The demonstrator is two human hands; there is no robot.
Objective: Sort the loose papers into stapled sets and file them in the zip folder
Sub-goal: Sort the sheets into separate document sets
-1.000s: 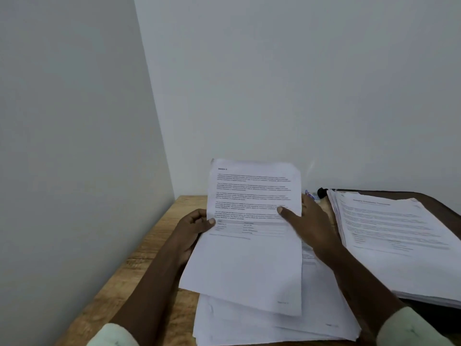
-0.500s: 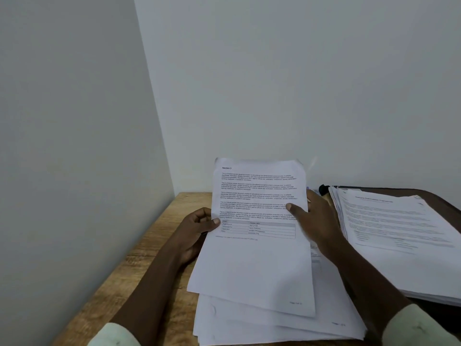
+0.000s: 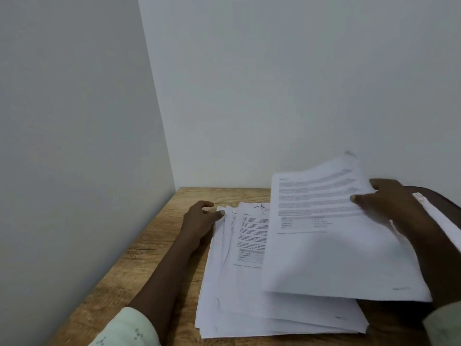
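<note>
Loose papers (image 3: 249,300) lie fanned in an untidy pile on a wooden table (image 3: 154,245), just left of a dark folder (image 3: 439,196). The right hand (image 3: 391,208) pinches a sheet (image 3: 336,255) by its far edge, raised and tilted over the pile; blur hides whether more pages cling beneath. The left hand (image 3: 202,218), fingers loosely curled, rests its thumb against the pile's top corner. Gripped at one edge only, the sheet could sag, crease or slip free, and a nudge could slide the ragged pile further out of order.
</note>
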